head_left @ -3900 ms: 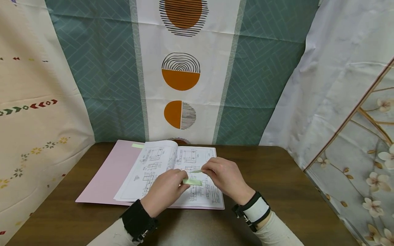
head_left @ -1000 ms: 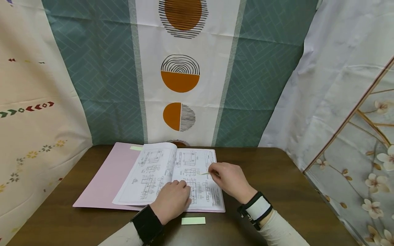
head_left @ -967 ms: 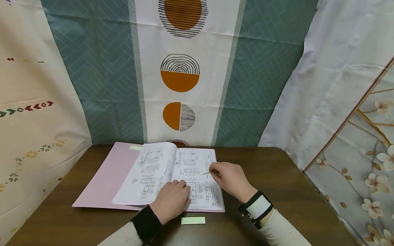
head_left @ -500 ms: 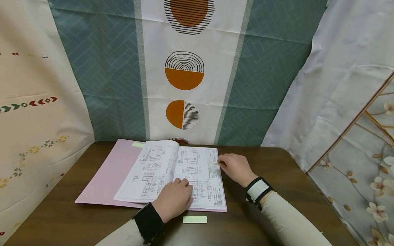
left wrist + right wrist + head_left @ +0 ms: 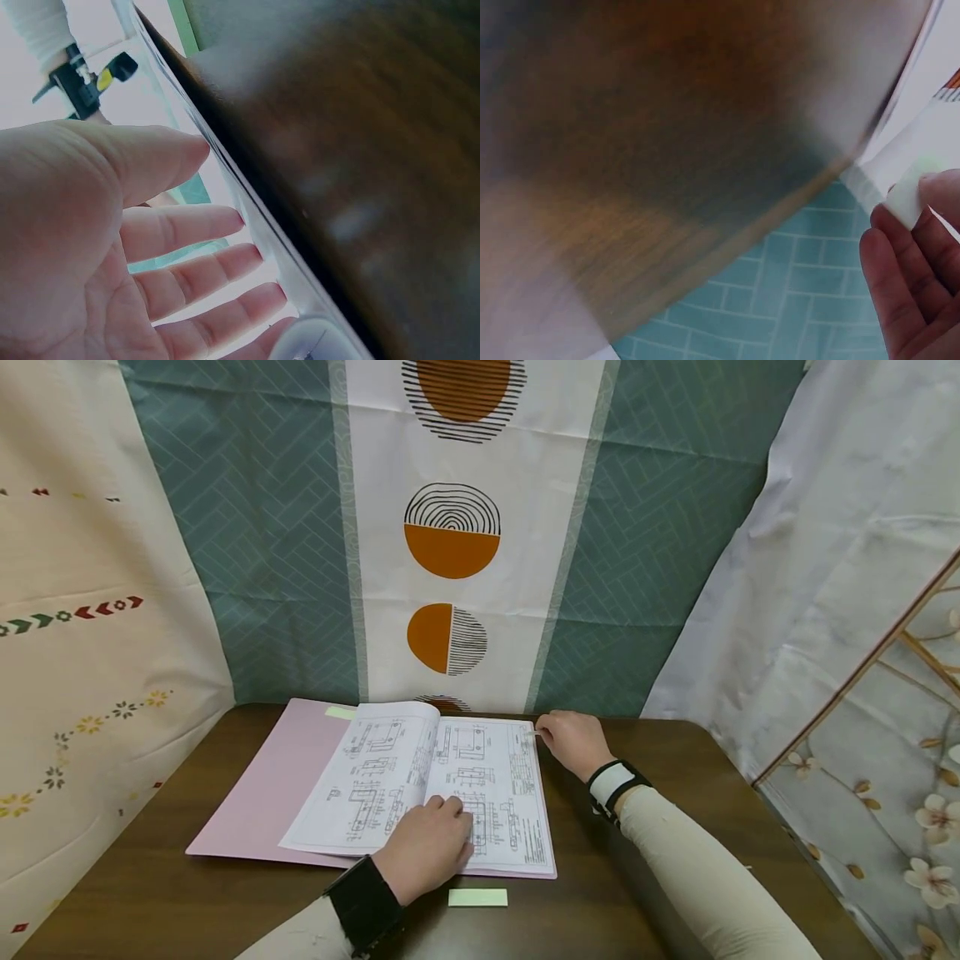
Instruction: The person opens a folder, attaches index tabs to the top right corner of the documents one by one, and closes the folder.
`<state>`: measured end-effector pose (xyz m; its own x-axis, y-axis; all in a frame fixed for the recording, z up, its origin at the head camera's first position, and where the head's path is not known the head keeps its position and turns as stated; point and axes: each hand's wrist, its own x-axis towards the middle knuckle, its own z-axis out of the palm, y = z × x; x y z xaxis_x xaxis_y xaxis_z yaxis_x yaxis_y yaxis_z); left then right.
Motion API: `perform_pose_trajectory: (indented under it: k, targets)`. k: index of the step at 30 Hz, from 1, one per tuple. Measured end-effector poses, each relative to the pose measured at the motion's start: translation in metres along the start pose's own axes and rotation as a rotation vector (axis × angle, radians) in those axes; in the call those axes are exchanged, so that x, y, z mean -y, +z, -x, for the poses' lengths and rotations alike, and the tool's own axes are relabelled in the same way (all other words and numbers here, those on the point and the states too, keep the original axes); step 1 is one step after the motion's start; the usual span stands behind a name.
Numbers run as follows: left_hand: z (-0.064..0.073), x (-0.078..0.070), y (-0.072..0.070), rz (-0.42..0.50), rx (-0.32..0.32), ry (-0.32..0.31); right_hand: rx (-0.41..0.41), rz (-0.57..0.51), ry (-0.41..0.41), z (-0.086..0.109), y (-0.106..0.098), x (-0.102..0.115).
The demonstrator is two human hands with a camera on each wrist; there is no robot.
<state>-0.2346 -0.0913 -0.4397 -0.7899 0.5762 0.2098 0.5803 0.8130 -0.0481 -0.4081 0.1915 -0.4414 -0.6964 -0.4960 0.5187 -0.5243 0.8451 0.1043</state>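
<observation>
An open book (image 5: 495, 752) of technical drawings lies with its pink cover (image 5: 258, 793) spread to the left. My left hand (image 5: 427, 847) rests on the lower part of its pages, fingertips touching the paper. In the left wrist view its fingers are extended and only slightly bent. At the upper right edge of the right page, my right hand (image 5: 576, 743) pinches a pale green sticky note (image 5: 907, 196) between thumb and fingers. Whether the note touches the page is hard to tell. A light green sticky-note pad (image 5: 477, 897) lies on the table in front of the book.
Another light green sticky note (image 5: 341, 712) is on the top of the pink cover. The brown wooden table (image 5: 660, 827) extends right of the book. Patterned cloth (image 5: 465, 552) hangs behind the table, with more cloth at both sides.
My left hand has put the sticky-note pad down on the table and settled on the pages. With the single note pinched, my right hand has moved to the page's upper right edge.
</observation>
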Motion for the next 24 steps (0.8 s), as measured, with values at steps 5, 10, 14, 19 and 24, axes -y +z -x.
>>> perform_pose_trajectory:
  k: [5, 10, 14, 19, 24]
  targets:
    - [0.0, 0.001, 0.001, 0.001, -0.022, 0.012, 0.034, 0.022, 0.027, -0.011, 0.011, -0.004]
    - [0.0, 0.0, 0.001, -0.002, -0.027, 0.009, 0.062, 0.04, 0.029, -0.019, 0.016, -0.006]
    - [0.001, 0.0, 0.001, -0.001, -0.031, 0.012, 0.087, 0.047, 0.034, -0.019, 0.019, -0.007]
    - [0.001, -0.001, 0.002, -0.004, -0.049, 0.014, 0.096, 0.053, 0.001, -0.019, 0.02, -0.007]
    - [0.001, 0.0, 0.002, -0.006, -0.047, 0.006, 0.133, 0.064, -0.034, -0.018, 0.021, -0.006]
